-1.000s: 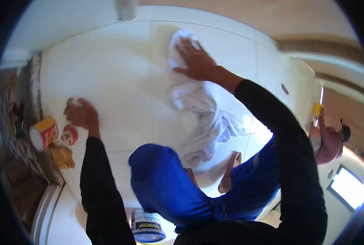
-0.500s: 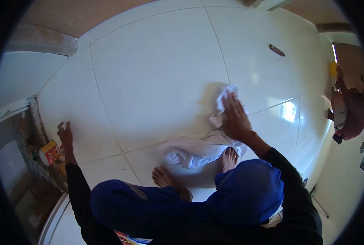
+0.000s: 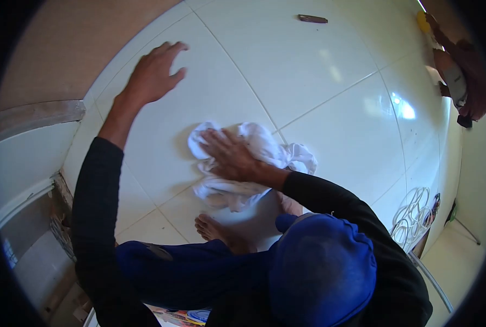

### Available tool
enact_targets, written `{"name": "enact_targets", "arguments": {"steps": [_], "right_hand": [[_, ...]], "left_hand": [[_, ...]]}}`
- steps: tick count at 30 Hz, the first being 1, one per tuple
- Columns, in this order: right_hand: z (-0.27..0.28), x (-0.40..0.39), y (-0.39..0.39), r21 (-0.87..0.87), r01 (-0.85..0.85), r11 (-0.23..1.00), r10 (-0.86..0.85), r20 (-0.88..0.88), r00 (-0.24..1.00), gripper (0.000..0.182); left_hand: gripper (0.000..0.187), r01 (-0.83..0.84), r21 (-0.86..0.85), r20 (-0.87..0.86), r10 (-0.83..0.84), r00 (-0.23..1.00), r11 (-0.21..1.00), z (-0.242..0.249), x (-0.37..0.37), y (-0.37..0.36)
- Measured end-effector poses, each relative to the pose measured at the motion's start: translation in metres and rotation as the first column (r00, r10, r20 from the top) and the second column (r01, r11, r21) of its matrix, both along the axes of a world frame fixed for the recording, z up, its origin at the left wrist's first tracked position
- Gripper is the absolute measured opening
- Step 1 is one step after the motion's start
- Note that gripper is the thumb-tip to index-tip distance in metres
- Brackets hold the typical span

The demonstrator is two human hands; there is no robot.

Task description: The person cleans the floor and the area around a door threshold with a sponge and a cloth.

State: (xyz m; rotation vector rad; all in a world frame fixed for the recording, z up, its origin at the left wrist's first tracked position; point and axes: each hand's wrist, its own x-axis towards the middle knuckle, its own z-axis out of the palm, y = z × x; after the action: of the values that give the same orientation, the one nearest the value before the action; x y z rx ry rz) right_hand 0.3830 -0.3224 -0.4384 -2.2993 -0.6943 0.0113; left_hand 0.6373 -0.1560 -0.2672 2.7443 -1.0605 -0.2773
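A bunched white cloth (image 3: pixel 259 143) lies on the tiled floor (image 3: pixel 335 147) in front of my feet. My right hand (image 3: pixel 229 155) is palm down on it, holding it against the tiles, with the fingers slightly smeared by motion. Folds of the cloth spread out on both sides of that hand. Raised at the upper left, my left hand (image 3: pixel 154 72) has its fingers curved and its thumb apart, and nothing is in it.
A dark brown elongated object (image 3: pixel 312 19) lies on the far tiles. Another person (image 3: pixel 463 82) crouches at the upper right beside a yellow round item (image 3: pixel 423 22). Coiled white cable (image 3: pixel 414 218) rests at the right. Walls with wooden trim (image 3: pixel 41 119) border the left.
My right hand has swept left with the cloth, which is now gathered up more. My left hand has risen from low at the left to the upper left. The view has turned.
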Motion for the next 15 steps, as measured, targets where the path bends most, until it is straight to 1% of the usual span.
{"name": "enact_targets", "arguments": {"steps": [1, 2, 3, 4, 5, 6, 7, 8, 9, 10, 11, 12, 13, 14, 15], "right_hand": [[0.003, -0.008, -0.017, -0.044, 0.029, 0.999, -0.031, -0.044, 0.999, 0.081], [0.012, -0.003, -0.048, -0.183, 0.111, 0.977, -0.147, -0.196, 0.97, 0.08], [-0.003, -0.005, -0.085, -0.281, 0.23, 0.932, -0.265, -0.095, 0.959, 0.08], [0.012, -0.001, -0.12, -0.377, 0.347, 0.859, -0.406, -0.09, 0.909, 0.081], [0.003, -0.005, -0.166, -0.425, 0.424, 0.8, -0.464, 0.011, 0.886, 0.082], [-0.008, -0.012, -0.217, -0.474, 0.459, 0.751, -0.466, 0.112, 0.878, 0.079], [-0.008, -0.018, -0.264, -0.502, 0.508, 0.7, -0.546, 0.083, 0.834, 0.076], [-0.022, -0.027, -0.32, -0.482, 0.571, 0.664, -0.62, 0.071, 0.781, 0.073], [-0.054, -0.042, -0.386, -0.563, 0.602, 0.566, -0.612, 0.202, 0.764, 0.07], [-0.055, -0.044, -0.43, -0.618, 0.616, 0.489, -0.667, 0.19, 0.721, 0.066], [-0.036, -0.038, -0.457, -0.899, 0.332, 0.287, -0.647, 0.074, 0.759, 0.062], [-0.032, -0.041, -0.461, -0.625, 0.619, 0.475, -0.685, 0.179, 0.706, 0.061], [-0.036, -0.038, -0.46, -0.625, 0.614, 0.482, -0.681, 0.174, 0.711, 0.061], [-0.041, -0.037, -0.458, -0.522, 0.627, 0.578, -0.642, 0.183, 0.745, 0.06], [-0.045, -0.032, -0.454, -0.408, 0.628, 0.663, -0.605, 0.203, 0.77, 0.059]], "left_hand": [[0.048, 0.031, 0.023, -0.007, -0.03, 1.0, 0.999, 0.003, -0.011, -0.015], [0.048, 0.059, 0.048, -0.019, -0.058, 0.998, 0.997, 0.01, -0.027, -0.027], [0.052, 0.124, 0.203, -0.092, -0.107, 0.99, 0.971, 0.03, -0.043, -0.036], [0.052, 0.124, 0.204, -0.093, -0.107, 0.99, 0.971, 0.03, -0.056, -0.029], [0.054, 0.124, 0.247, -0.08, -0.108, 0.991, 0.961, 0.028, -0.064, -0.018], [0.055, 0.123, 0.292, -0.068, -0.108, 0.992, 0.949, 0.024, -0.07, -0.005], [0.059, 0.063, 0.289, -0.042, -0.053, 0.998, 0.955, 0.018, -0.072, 0.014], [0.059, 0.056, 0.289, -0.038, -0.047, 0.998, 0.956, 0.011, -0.071, 0.034], [0.058, -0.012, 0.308, -0.06, 0.032, 0.998, 0.951, 0.004, -0.068, 0.054], [0.058, -0.08, 0.328, -0.077, 0.111, 0.991, 0.941, 0.0, -0.065, 0.071], [0.058, -0.091, 0.33, -0.075, 0.122, 0.99, 0.94, 0.002, -0.065, 0.084], [0.058, -0.154, 0.361, -0.132, 0.213, 0.968, 0.92, 0.004, -0.065, 0.094], [0.057, -0.206, 0.396, -0.189, 0.299, 0.935, 0.895, 0.005, -0.067, 0.103], [0.057, -0.202, 0.403, -0.195, 0.299, 0.934, 0.892, 0.002, -0.07, 0.112], [0.056, -0.19, 0.447, -0.171, 0.292, 0.941, 0.874, -0.004, -0.07, 0.119]]}}
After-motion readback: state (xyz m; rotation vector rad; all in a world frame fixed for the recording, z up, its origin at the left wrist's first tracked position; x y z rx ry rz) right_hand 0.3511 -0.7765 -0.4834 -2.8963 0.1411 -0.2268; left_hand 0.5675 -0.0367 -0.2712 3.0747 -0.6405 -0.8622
